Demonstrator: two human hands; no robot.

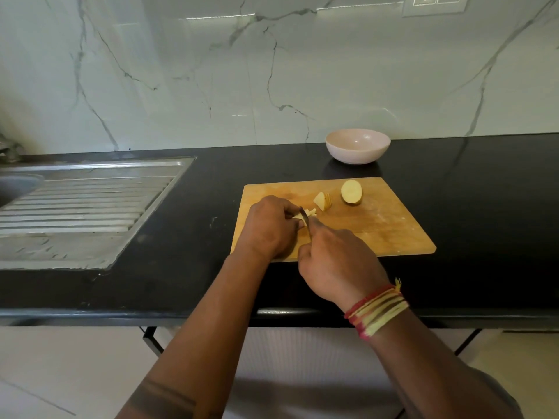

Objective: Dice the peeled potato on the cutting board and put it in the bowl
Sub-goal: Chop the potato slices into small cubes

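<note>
step: dicing pale potato strips [306, 213] on wooden cutting board [378, 225] | left hand [272, 225] pinches strips, keep fingertips tucked | right hand [335, 261] grips small knife [305, 220], cut evenly | pink bowl [357, 145] empty behind board

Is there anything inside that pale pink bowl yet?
The round pale pink bowl looks empty as far as its inside shows; the near rim hides part of the bottom. All potato pieces lie on the wooden cutting board.

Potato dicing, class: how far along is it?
Done: one sliced potato wedge sits aside on the cutting board. In hand: right hand works the knife through pieces the left hand holds. Left: the potato half is uncut; the bowl is empty.
</note>
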